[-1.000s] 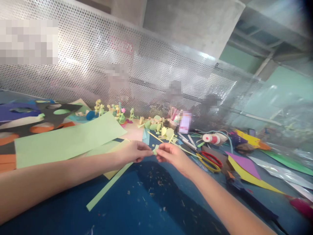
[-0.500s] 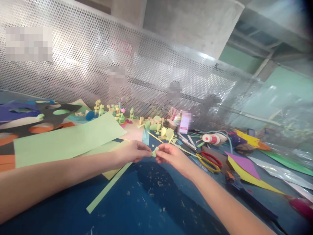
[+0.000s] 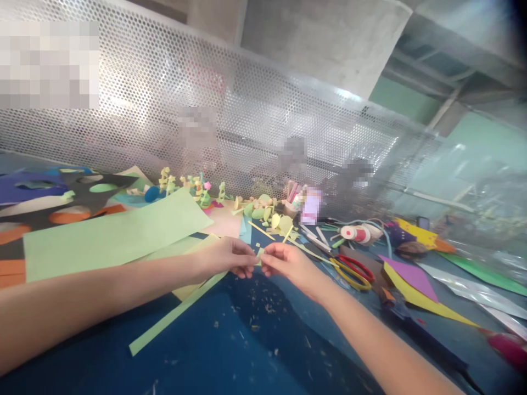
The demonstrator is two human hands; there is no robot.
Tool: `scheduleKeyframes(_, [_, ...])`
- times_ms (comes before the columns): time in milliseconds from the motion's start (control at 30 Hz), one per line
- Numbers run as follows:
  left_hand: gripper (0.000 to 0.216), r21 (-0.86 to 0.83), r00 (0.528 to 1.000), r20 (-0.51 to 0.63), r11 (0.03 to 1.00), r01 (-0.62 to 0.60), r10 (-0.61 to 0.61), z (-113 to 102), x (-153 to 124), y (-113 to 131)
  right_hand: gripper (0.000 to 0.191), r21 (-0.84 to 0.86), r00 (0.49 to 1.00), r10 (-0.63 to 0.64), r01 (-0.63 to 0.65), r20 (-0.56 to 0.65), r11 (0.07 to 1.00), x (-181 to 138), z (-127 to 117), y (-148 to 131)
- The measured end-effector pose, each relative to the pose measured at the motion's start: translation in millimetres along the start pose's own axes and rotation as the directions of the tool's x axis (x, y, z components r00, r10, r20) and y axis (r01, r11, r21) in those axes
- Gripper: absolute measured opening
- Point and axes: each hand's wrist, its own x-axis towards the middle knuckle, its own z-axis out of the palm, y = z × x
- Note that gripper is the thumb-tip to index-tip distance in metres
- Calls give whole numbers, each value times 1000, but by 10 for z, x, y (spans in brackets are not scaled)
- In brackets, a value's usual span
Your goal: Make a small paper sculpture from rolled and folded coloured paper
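Note:
A long, narrow light green paper strip [image 3: 177, 315] slants from the lower left up behind my left hand [image 3: 230, 257]. Its upper end shows as a small green bit between my fingertips. Thumb and fingers of my left hand pinch the strip near that end. Close against it, my right hand [image 3: 282, 262] is closed with thumb and forefinger on the same end. How the strip is bent there is partly hidden by the fingers. Beneath my left forearm lies a large light green paper sheet [image 3: 115, 236].
Scissors [image 3: 356, 271] with red and yellow handles lie to the right, near a dark tool [image 3: 428, 334] with a cord. Small paper figures [image 3: 197, 186] and cut paper pieces [image 3: 263, 211] stand along the back. Behind them rises a perforated metal panel [image 3: 247, 99]. Scraps dot the blue tabletop [image 3: 214, 356].
The strip's free lower end has swung a little to the left. At the fingertips, the green end has turned slightly. Both hands stay in nearly the same place.

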Motion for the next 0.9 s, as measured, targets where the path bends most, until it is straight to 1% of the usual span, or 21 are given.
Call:
scheduleKeyframes(133, [30,4,999,-35,1000,-17,17,16,1,-24,23,-36,1000,-5,5,15,999,12,2,31])
scheduleKeyframes(300, [32,-122,1000,26,993,5,-2,38,-11,-35,23,-46,999,-44,45,23,998,31,-15,66])
scheduleKeyframes(433, [30,-159,999,51,987,16,-9,24,5,-61,24,-70,998,-53,54,21,996,31,0,73])
scheduleKeyframes(533, [28,-175,1000,21,984,16,-12,36,16,-73,24,-68,998,-61,61,9,996,28,17,71])
scheduleKeyframes(700, [29,-172,994,-108,985,4,-23,85,17,-95,25,-39,999,-35,34,-13,999,27,25,66])
scheduleKeyframes(800, [32,-147,995,-98,989,-21,7,77,19,-120,24,-41,999,-41,41,-10,998,25,22,62])
scheduleKeyframes(900, [32,-148,998,-67,989,-10,0,46,32,-140,22,-64,998,-59,58,-11,996,25,22,62])
